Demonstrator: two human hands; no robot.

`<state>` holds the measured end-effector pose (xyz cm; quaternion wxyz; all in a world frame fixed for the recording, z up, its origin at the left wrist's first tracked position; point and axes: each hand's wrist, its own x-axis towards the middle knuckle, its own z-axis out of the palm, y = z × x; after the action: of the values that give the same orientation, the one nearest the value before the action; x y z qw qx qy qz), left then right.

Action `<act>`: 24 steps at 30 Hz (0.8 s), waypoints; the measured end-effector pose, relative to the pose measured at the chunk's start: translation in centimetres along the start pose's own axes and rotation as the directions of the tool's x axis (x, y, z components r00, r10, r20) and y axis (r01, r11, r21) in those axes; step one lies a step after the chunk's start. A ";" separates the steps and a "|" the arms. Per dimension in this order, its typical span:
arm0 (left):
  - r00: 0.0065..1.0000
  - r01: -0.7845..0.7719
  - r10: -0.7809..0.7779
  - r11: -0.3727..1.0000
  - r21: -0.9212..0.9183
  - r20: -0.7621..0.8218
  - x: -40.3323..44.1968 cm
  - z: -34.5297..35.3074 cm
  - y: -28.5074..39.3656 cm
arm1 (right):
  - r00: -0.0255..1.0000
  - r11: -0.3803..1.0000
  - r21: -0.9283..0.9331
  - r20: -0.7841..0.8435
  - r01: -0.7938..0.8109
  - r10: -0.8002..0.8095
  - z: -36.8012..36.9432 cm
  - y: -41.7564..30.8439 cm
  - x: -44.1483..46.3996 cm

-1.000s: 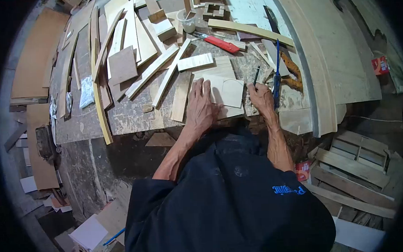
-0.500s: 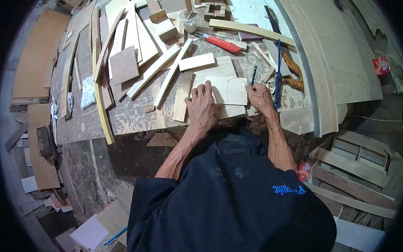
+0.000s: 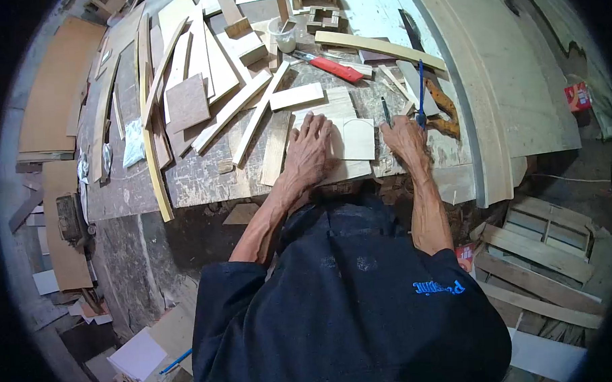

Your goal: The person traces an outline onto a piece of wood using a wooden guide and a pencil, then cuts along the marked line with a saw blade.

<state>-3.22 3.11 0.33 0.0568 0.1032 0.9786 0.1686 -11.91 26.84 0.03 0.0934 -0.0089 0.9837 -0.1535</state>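
Observation:
My left hand lies with its fingers stretched out on a pale wooden piece that has a curved pencil line near its right end. This piece rests on a larger light board. To the right, my right hand is closed round a dark pencil, whose upper end sticks up past the fingers. A blue tool stands out just beyond that hand, beside an orange-handled saw. A narrow wooden strip lies left of my left hand, and a short pale block lies above it.
On the workbench are several wooden strips, a red cutter, a plastic cup and a white bag. A long curved board edge runs down the right. Wooden frames and scraps lie on the floor.
My right hand has shifted slightly right, away from the pale piece, and now covers the lower part of the blue tool. My left hand remains on the wood, its fingers slightly shifted.

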 end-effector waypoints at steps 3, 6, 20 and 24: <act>1.000 0.000 0.000 1.000 -0.006 0.004 0.3 0.0 0.4 | 0.998 0.999 0.038 -0.056 -0.014 0.016 -0.2 -0.2 -0.3; 0.997 -0.038 0.036 0.999 -0.025 -0.073 0.5 1.2 0.2 | 0.995 0.992 0.121 -0.081 -0.041 0.051 -0.4 -0.8 -0.9; 0.984 -0.075 0.053 0.989 -0.129 -0.168 1.4 4.1 0.6 | 0.958 0.925 0.335 -0.275 0.178 -0.085 -0.2 -2.6 0.8; 0.975 -0.106 0.075 0.984 -0.143 -0.211 1.9 4.1 0.9 | 0.917 0.949 0.298 -0.397 0.097 0.031 -1.1 0.2 0.7</act>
<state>-4.28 5.68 -3.39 -0.0441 0.1253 0.9576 0.2555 -12.81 27.31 0.84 -0.1102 0.0204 0.9450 -0.3072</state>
